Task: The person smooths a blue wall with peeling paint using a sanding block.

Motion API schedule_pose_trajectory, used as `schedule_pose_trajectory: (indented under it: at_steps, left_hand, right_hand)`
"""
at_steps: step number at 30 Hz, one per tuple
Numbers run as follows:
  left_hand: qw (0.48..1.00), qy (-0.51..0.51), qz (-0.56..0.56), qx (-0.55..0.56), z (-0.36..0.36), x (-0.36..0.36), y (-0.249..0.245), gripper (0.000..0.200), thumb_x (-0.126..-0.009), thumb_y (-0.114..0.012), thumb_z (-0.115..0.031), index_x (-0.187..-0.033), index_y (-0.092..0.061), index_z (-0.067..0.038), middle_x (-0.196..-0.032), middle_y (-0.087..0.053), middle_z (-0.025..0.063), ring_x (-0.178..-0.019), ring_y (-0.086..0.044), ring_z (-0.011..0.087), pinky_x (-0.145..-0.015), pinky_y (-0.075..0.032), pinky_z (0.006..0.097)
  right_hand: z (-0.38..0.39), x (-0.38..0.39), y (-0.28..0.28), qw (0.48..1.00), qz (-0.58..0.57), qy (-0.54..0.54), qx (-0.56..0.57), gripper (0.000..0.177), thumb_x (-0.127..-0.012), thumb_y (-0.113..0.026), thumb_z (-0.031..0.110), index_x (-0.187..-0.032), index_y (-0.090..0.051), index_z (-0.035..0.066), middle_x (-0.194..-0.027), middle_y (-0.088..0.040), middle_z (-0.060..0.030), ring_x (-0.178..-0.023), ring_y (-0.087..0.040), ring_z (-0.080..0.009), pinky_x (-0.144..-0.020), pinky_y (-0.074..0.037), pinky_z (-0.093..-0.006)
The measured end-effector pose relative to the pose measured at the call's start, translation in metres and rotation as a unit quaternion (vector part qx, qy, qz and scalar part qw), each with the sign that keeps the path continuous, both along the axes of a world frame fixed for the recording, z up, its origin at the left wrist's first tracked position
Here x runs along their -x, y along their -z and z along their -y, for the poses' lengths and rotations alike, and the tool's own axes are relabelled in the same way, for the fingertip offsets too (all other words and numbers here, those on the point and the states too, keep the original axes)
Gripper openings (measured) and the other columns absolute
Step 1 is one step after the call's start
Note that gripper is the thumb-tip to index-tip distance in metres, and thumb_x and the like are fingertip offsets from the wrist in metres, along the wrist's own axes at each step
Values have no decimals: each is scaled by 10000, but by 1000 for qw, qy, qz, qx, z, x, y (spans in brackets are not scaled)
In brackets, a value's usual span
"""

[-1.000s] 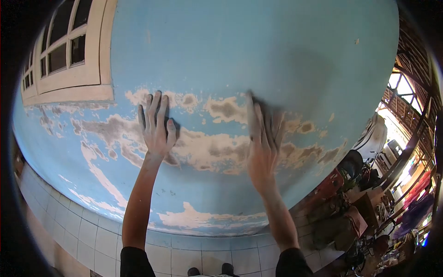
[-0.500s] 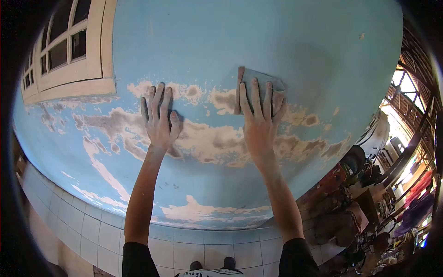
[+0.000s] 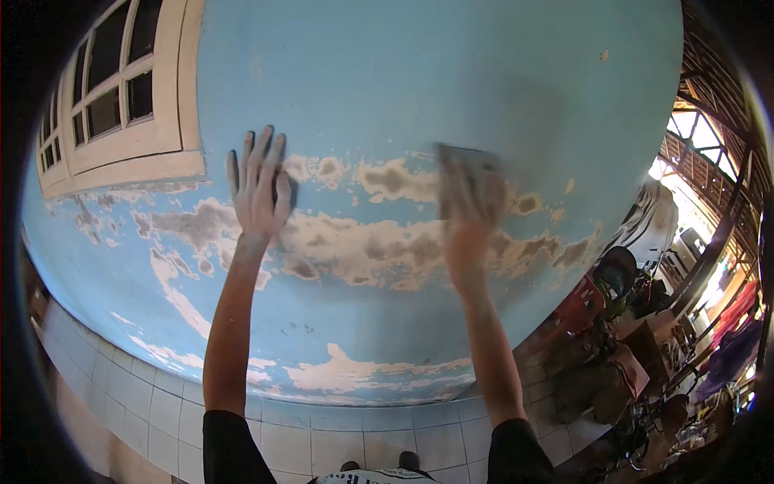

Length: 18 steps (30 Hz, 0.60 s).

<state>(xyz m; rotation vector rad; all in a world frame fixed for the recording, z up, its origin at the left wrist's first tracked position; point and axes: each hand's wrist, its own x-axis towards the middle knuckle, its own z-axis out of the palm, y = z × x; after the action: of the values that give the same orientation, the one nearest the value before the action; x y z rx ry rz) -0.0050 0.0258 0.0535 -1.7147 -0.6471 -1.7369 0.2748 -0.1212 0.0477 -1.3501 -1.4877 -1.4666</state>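
My left hand [image 3: 260, 194] lies flat on the light blue wall [image 3: 347, 81], fingers spread, just below and right of the window corner. Against the same wall my right hand [image 3: 469, 230] presses a dark, folded sheet of sandpaper [image 3: 474, 153]. Motion blurs that hand and the sheet, and my fingers cover much of it. Around both hands the paint is worn off in pale and grey-brown patches [image 3: 371, 242].
A cream-framed window [image 3: 161, 161] is at the upper left. White floor tiles [image 3: 286, 444] run along the wall's foot, where my feet stand. At the right are a red container [image 3: 579, 309], a cardboard box [image 3: 649, 331] and other clutter under a timber roof.
My right hand has moved to the right and slightly down with the sandpaper. My left hand has shifted a little left and up along the wall. The view has tilted slightly.
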Motion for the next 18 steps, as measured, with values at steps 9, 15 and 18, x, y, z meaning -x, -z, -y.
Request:
schedule_pose_trajectory:
  at_steps: [9, 15, 18]
  left_hand:
    - [999, -36, -17, 7, 4, 0, -1, 448, -974, -341, -291, -1382, -492, -183, -1448, -447, 59, -1362, -373, 322, -1105, -216, 579]
    - [999, -42, -21, 12, 4, -2, 1, 454, -957, -353, -267, -1375, -502, -171, -1445, -449, 70, -1353, -385, 323, -1096, -238, 583]
    - [998, -20, -61, 4, 6, -3, 2, 448, -955, -351, -270, -1356, -527, -169, -1438, -459, 68, -1343, -403, 315, -1090, -259, 579]
  right_hand:
    - [5, 40, -13, 979, -200, -23, -44, 519, -928, -499, 96, -1430, -387, 30, -1452, -458, -44, -1349, -397, -341, -1130, -189, -587]
    - [-29, 51, 5, 992, -54, 90, -69, 607, -813, -652, 160, -1393, -477, 109, -1448, -464, -56, -1355, -381, -348, -1104, -188, -634]
    - [-22, 45, 8, 998, 11, 5, -69, 570, -806, -598, -4, -1357, -524, 123, -1411, -507, -51, -1306, -466, -292, -1146, -132, -580]
